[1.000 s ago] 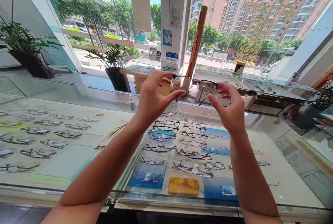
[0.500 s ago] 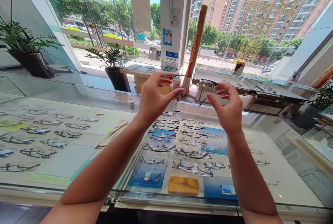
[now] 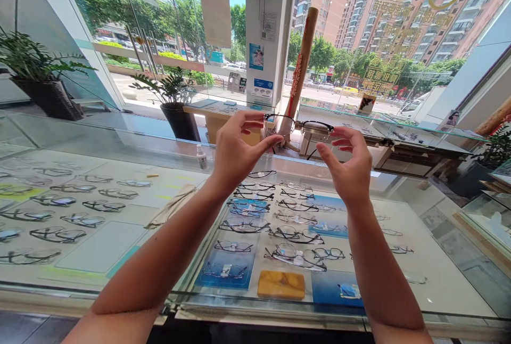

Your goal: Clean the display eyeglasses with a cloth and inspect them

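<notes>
A pair of eyeglasses (image 3: 298,125) with dark upper rims is held up above a glass display case (image 3: 255,309), lenses facing away across the room. My left hand (image 3: 240,139) grips its left end, fingers at the top corner and thumb below. At the other end, my right hand (image 3: 348,160) pinches the right corner between its fingers and thumb. The thin dark temples show partly beneath the lenses. Below, several rows of eyeglasses (image 3: 295,235) lie inside the case, around an amber-coloured block (image 3: 281,285).
A small white spray bottle (image 3: 202,157) stands on the glass left of my hands. A beige cloth (image 3: 171,206) lies near my left forearm. Farther off are a potted plant (image 3: 179,115), a leaning wooden post (image 3: 304,62) and a low counter (image 3: 419,165) by the windows.
The eyeglasses tilt very slightly, and their temples look a little different beneath the lenses. Both hands keep their hold in nearly the same place.
</notes>
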The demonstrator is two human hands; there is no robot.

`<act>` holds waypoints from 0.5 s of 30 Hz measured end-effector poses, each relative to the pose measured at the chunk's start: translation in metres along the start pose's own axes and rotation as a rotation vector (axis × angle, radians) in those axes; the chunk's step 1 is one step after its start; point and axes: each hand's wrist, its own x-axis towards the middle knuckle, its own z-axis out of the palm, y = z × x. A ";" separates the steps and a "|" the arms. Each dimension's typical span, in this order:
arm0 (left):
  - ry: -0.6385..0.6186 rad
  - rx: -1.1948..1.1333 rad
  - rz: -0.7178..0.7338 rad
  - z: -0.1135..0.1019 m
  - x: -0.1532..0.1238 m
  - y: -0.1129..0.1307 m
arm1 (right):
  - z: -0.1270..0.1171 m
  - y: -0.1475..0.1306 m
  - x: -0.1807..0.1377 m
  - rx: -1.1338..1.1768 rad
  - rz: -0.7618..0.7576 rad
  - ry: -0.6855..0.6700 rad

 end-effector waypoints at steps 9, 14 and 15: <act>-0.018 -0.006 -0.016 0.001 0.000 -0.002 | 0.000 0.000 -0.001 -0.045 -0.062 0.021; -0.041 -0.013 -0.033 0.001 0.001 -0.004 | 0.001 0.001 -0.001 -0.069 -0.122 0.048; -0.046 -0.016 -0.037 0.002 0.001 -0.004 | 0.001 0.001 -0.001 -0.074 -0.130 0.051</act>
